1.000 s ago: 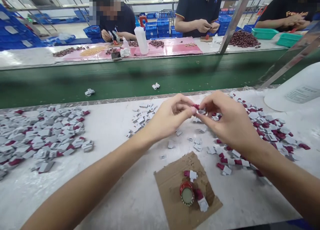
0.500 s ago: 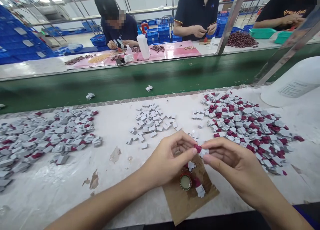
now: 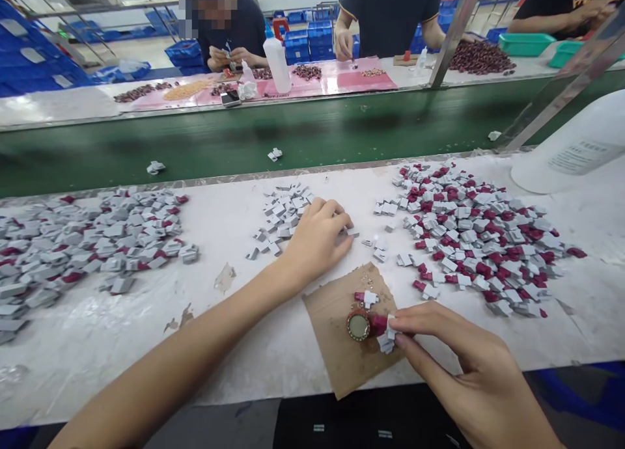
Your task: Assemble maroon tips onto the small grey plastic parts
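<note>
Presumably because it is so small, a light-grey plastic piece (image 3: 391, 324) is pinched by the right hand (image 3: 469, 364) over brown sheet cardboard (image 3: 332, 322) near the table's (image 3: 244, 374) near edge, while the left hand (image 3: 317, 242) curls over blocky grey plastic parts (image 3: 282, 219), grip hidden from me.

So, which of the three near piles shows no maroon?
The middle, smallest pile, by the left hand: only grey shows there, while both outer piles include maroon.

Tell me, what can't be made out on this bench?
In the head view:
Whether the left hand grips a piece: hidden by its curled fingers.
Part of the light-grey piece: covered by fingers of the right hand.
One end of the white bottle: cut off by the right edge.
Its print: too small.
</note>
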Motion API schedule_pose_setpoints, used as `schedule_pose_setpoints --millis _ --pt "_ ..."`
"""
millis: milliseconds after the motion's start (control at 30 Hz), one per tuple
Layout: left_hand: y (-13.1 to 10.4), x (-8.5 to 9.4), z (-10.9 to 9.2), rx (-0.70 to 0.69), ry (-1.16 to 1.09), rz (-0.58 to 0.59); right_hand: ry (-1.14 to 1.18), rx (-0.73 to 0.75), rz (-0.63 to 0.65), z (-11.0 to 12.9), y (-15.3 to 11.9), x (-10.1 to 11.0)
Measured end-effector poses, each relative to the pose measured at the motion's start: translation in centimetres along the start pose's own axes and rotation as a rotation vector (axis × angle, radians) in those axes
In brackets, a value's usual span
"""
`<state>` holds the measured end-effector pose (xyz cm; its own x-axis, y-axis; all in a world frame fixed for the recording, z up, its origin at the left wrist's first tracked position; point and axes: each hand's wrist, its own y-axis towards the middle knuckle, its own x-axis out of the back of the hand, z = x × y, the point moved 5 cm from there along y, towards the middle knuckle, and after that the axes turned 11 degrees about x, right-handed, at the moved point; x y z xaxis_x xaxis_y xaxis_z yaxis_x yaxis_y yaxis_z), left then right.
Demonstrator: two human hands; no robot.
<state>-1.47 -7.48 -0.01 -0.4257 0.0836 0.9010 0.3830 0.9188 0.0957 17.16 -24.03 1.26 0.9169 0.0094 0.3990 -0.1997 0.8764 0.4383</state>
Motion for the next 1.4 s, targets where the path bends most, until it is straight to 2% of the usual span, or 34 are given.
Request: schedule_pose_setpoints --millis 167,300,500,633,733,867,967,1033,1133,1233,1400 --pt "-2.9 1.8 -0.9 0.093 -0.37 0.075 -0.004 0.03 0.017 0.2 -0.1 -0.8" --pt "-6.0 2.6 -1.4 0.109 -0.307 0.118 0.014 0.038 0.037 0.1 -0.2 -1.2" --pt "-9.6 1.2 0.2 0.234 -0.246 0.252 0.0 0.035 0.058 -0.1 -0.3 -1.5" --pt "-10.9 0.3 1.2 0.259 -0.31 0.274 -0.001 0.036 0.038 0.1 -0.2 -1.6" --pt "-11.0 0.2 1.3 0.26 -0.363 0.255 -0.007 0.012 0.016 0.3 0.0 -1.4" --pt "-10.3 1.0 0.3 0.28 -0.529 0.201 0.045 -0.091 -0.075 0.0 0.3 -0.4" --pt "-9.3 1.3 -1.1 0.346 -0.813 0.262 0.16 -0.227 -0.157 -1.2 0.6 0.3" --pt "-8.5 1.3 -2.3 0.342 -0.996 0.307 0.271 -0.294 -0.221 -2.1 0.8 0.6" --pt "-7.4 1.1 -3.7 0.346 -1.167 0.364 0.393 -0.35 -0.334 -3.1 1.2 1.0" --pt "-6.6 0.4 -4.5 0.375 -1.226 0.413 0.451 -0.355 -0.387 -3.3 1.7 1.1" --pt "-6.3 -0.3 -4.8 0.375 -1.239 0.439 0.497 -0.359 -0.388 -3.3 1.9 1.2"
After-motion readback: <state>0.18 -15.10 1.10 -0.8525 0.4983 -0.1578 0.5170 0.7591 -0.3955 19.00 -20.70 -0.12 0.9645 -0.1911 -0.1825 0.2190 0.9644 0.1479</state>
